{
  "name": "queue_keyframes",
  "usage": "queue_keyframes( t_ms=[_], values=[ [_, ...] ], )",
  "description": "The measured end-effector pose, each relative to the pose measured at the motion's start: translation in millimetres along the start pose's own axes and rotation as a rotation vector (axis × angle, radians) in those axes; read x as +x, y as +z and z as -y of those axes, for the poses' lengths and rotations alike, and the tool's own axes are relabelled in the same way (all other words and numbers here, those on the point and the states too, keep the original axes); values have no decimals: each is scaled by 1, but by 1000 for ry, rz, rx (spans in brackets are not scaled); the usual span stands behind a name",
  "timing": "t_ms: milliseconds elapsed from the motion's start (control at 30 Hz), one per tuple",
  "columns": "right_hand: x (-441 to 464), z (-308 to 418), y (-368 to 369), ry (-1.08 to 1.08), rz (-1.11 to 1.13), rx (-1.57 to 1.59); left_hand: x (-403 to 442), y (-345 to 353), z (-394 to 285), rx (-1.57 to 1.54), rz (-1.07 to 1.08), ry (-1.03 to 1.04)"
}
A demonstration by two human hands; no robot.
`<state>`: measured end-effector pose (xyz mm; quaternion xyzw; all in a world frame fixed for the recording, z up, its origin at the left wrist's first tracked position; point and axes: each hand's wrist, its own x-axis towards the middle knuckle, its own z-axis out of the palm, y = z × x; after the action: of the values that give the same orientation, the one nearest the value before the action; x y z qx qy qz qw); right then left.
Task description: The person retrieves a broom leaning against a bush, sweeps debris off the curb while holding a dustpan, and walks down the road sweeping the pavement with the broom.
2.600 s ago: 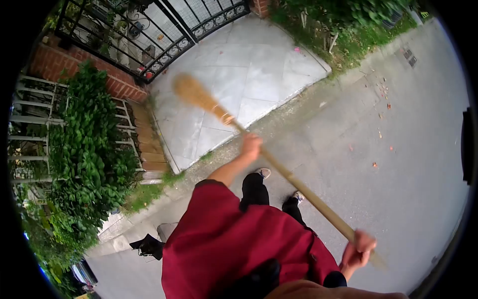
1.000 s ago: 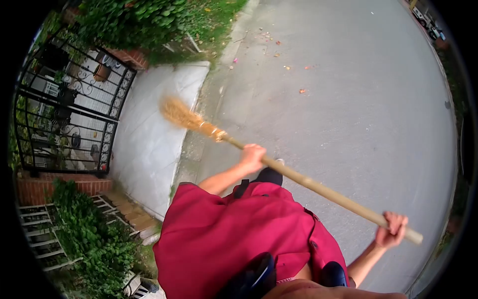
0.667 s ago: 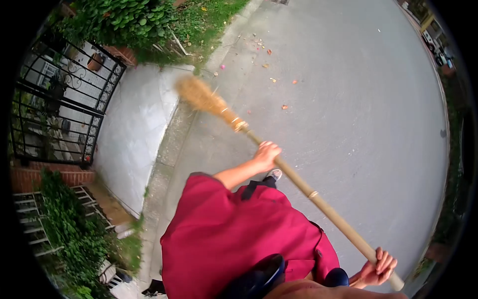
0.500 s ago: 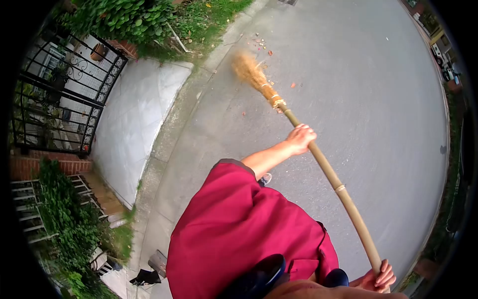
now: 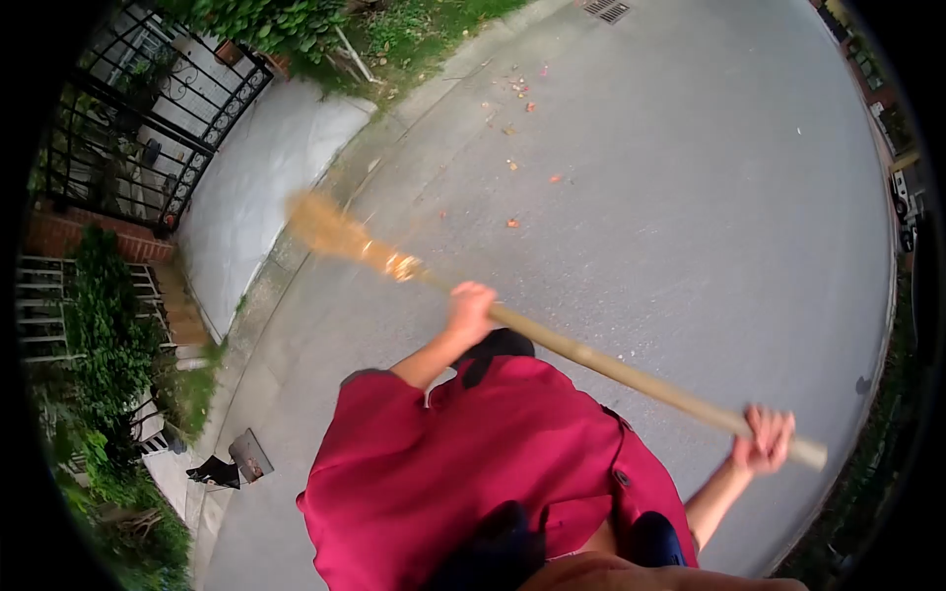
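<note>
A long-handled broom lies slantwise across the view, its blurred straw head at the left over the kerb edge beside the pale paving. My left hand is closed round the handle a little behind the straw binding. Near the handle's far end, at the right, my right hand is wrapped round it with the cut tip sticking out past the fingers. Scattered leaves and petals lie on the grey road ahead of the broom.
A black metal gate stands at the upper left behind a pale paved slab. Green shrubs and a white fence line the left side. A dustpan with something black beside it rests at the lower left. A drain grate is at the top.
Since the last earlier frame the straw head has swung left and back toward the kerb. Both hands have kept hold of the handle; my left hand moved left, my right hand upward.
</note>
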<state>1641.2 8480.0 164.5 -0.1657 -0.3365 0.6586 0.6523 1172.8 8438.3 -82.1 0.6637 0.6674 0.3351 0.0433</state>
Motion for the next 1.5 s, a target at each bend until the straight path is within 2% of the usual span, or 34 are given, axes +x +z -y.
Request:
queue_keyframes(
  t_ms=[67, 100, 200, 300, 333, 400, 467, 500, 567, 600, 633, 667, 700, 767, 900, 1000, 1067, 1133, 1200, 1267, 1300, 1333, 1400, 1500],
  values=[
    [59, -51, 6, 211, 116, -40, -33, 8, 26, 128, -40, -325],
    [83, -72, 3, 331, 275, -53, -57, 9, 46, 244, 110, -472],
    [137, -116, 11, 477, 485, -32, -106, 24, 74, 344, 170, -603],
    [198, -110, -23, 502, 475, -4, -59, 75, 58, 297, 186, -676],
    [219, -102, -41, 479, 398, 8, -35, 94, 45, 270, 176, -707],
    [264, -75, -81, 412, 277, 1, 42, 147, 26, 222, 193, -582],
    [308, -28, -108, 307, 171, -77, 121, 223, 19, 110, 246, -588],
    [321, 2, -118, 245, 103, -105, 166, 259, -2, 48, -105, -334],
    [344, 56, -134, 96, 57, -184, 292, 295, -49, -17, 123, -329],
    [354, 73, -133, 17, 46, -251, 337, 340, -52, -115, -9, -214],
    [362, 84, -139, -31, 50, -307, 396, 345, -81, -191, -56, -128],
    [374, 89, -145, -77, 52, -367, 447, 369, -85, -182, 49, -56],
    [387, 90, -145, -77, 112, -382, 497, 386, -96, -177, 18, 10],
    [415, 98, -166, -138, 96, -435, 577, 413, -115, -166, 63, 5],
    [450, 157, -228, -240, -6, -365, 654, 416, -191, -83, 150, 22],
    [484, 224, -268, -246, -44, -84, 648, 419, -254, 36, 128, 76],
    [518, 270, -307, -141, 130, 129, 617, 406, -294, 34, 144, 52],
    [553, 320, -385, -74, 230, 110, 566, 405, -322, -11, 49, -10],
    [597, 309, -392, 61, 274, 110, 523, 401, -344, 38, 144, -207],
    [632, 295, -398, 233, 295, 81, 466, 393, -361, 183, 122, -344],
    [651, 283, -403, 345, 295, 55, 442, 391, -372, 252, 155, -465],
    [661, 264, -409, 370, 279, -33, 417, 390, -380, 290, 211, -614],
    [673, 219, -398, 597, 336, 22, 361, 408, -378, 325, 256, -827],
    [684, 158, -374, 736, 580, 86, 305, 428, -376, 347, 299, -1022]
  ],
)
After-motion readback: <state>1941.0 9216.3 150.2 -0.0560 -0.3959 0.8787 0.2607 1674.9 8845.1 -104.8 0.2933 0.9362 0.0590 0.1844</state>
